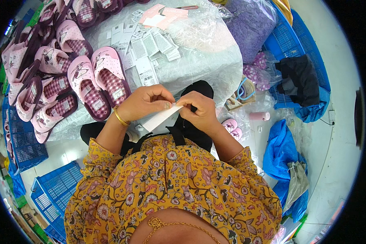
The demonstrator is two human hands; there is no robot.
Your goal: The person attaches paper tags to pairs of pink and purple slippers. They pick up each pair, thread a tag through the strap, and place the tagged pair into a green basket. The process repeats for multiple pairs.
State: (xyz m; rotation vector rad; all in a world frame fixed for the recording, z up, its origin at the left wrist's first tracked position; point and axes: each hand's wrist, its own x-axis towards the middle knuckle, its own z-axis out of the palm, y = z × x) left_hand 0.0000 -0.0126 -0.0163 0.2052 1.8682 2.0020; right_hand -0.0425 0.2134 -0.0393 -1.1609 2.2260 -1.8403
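Both the left hand (140,103) and the right hand (199,110) pinch the upper right end of a white paper tag (158,118), whose long axis slants down-left toward the person's body.

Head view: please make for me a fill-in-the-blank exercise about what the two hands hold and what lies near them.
1. Both hands, left hand and right hand, pinch one white paper ____ between them.
2. The left wrist wears a ____ -coloured bangle.
3. The pink slippers lie on the person's ____ side.
4. Loose white tags lie on a bundle wrapped in clear ____.

Missing words: tag; gold; left; plastic
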